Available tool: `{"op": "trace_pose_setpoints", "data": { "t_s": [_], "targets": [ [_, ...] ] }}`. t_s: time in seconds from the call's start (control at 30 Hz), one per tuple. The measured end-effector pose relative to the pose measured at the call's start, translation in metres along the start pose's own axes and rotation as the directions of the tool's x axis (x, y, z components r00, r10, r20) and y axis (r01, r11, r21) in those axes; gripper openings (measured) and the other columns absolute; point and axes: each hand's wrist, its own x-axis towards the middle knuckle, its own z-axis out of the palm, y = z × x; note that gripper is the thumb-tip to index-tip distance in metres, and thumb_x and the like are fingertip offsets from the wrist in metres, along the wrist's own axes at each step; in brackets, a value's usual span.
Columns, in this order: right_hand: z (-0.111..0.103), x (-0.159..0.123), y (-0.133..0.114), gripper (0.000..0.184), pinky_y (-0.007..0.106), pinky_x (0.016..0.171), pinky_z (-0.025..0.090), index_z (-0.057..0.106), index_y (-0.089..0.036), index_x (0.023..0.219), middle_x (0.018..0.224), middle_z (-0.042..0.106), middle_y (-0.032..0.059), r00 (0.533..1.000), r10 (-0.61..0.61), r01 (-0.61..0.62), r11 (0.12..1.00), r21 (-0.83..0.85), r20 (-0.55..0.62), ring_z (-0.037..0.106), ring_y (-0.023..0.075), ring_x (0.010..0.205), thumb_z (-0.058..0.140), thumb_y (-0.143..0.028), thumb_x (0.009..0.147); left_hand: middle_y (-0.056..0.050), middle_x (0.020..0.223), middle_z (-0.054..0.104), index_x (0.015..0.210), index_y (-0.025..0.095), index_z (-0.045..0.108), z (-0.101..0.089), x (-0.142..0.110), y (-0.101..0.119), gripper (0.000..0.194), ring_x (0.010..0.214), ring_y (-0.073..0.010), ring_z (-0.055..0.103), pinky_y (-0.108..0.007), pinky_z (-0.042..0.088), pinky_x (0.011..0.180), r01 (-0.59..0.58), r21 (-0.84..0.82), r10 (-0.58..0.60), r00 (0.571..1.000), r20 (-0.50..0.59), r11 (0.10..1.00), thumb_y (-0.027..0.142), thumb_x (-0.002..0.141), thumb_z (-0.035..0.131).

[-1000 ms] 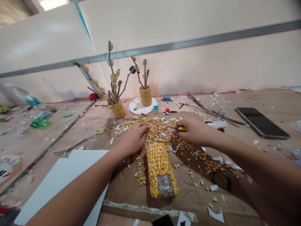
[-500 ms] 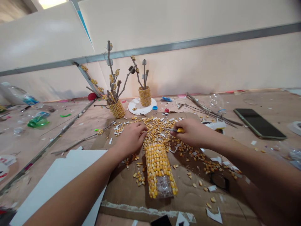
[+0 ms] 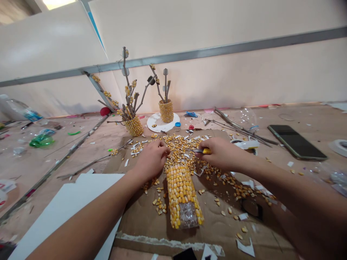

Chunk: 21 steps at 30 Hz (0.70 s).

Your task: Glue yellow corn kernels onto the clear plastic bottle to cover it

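My left hand (image 3: pixel 153 157) rests at the left side of the heap of corn kernels (image 3: pixel 177 146), its fingers curled and pressed together; what they hold, if anything, is hidden. Across the heap, my right hand (image 3: pixel 217 153) grips a utility knife (image 3: pixel 206 151) with a yellow handle, its thin blade pointing left over the kernels. Between my forearms lies a clear plastic bottle piece (image 3: pixel 189 213) on its side. Rows of glued kernels (image 3: pixel 180 184) cover most of it, and a bare patch shows at the near end.
Cardboard (image 3: pixel 143 225) lies under the work, strewn with paper scraps. Behind stand two kernel-covered pots, one on the left (image 3: pixel 134 127) and one on a white disc (image 3: pixel 166 112), both holding twigs. A phone (image 3: pixel 296 141) and a tape roll (image 3: pixel 338 146) lie right; white sheets (image 3: pixel 73 209) lie left.
The view has shifted very slightly. My right hand has tilted a little with the knife, while my left hand stays almost in place beside the kernels.
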Motion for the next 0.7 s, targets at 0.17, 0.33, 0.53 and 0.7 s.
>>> {"op": "trace_pose_setpoints", "data": {
  "t_s": [0.17, 0.33, 0.53, 0.7],
  "targets": [
    [-0.0027, -0.0021, -0.0033, 0.019, 0.029, 0.060, 0.034, 0.071, -0.020, 0.081, 0.078, 0.072, 0.0043, 1.000, -0.010, 0.010, 1.000, 0.002, 0.009, 0.057, 0.0170, 0.068, 0.067, -0.032, 0.094, -0.011, 0.108, 0.074, 0.102, 0.019, 0.081, 0.0017, 0.0030, -0.0049, 0.025, 0.103, -0.0292, 0.069, -0.044, 0.053, 0.094, 0.050, -0.025, -0.050, 0.999, -0.016, 0.998, 0.013, 0.094, 0.058],
    [-0.0046, -0.0033, -0.0076, 0.021, 0.029, 0.060, 0.033, 0.068, -0.020, 0.079, 0.077, 0.071, 0.0043, 0.999, -0.023, 0.024, 1.000, -0.001, 0.027, 0.057, 0.0171, 0.068, 0.066, -0.034, 0.095, -0.010, 0.104, 0.074, 0.092, 0.022, 0.083, 0.0013, 0.0075, -0.0064, 0.023, 0.104, -0.0310, 0.067, -0.045, 0.051, 0.094, 0.043, -0.012, -0.043, 0.999, 0.002, 0.999, 0.012, 0.090, 0.062],
    [-0.0046, -0.0036, -0.0079, 0.021, 0.030, 0.061, 0.034, 0.067, -0.020, 0.079, 0.076, 0.069, 0.0034, 0.999, -0.030, 0.030, 0.999, -0.010, 0.032, 0.056, 0.0169, 0.067, 0.065, -0.033, 0.096, -0.013, 0.108, 0.071, 0.096, 0.020, 0.078, 0.0053, 0.0087, -0.0063, 0.020, 0.110, -0.0338, 0.061, -0.049, 0.049, 0.095, 0.056, 0.045, -0.058, 0.998, 0.027, 0.997, 0.016, 0.096, 0.058],
    [-0.0034, -0.0032, -0.0069, 0.022, 0.029, 0.061, 0.034, 0.068, -0.020, 0.079, 0.077, 0.070, 0.0040, 0.999, -0.033, 0.033, 0.999, -0.014, 0.022, 0.056, 0.0168, 0.068, 0.065, -0.034, 0.096, -0.018, 0.118, 0.066, 0.105, 0.017, 0.072, 0.0088, 0.0057, -0.0029, 0.023, 0.115, -0.0372, 0.056, -0.054, 0.047, 0.098, 0.062, 0.099, -0.068, 0.996, 0.058, 0.993, 0.021, 0.102, 0.049]
  ]
}}
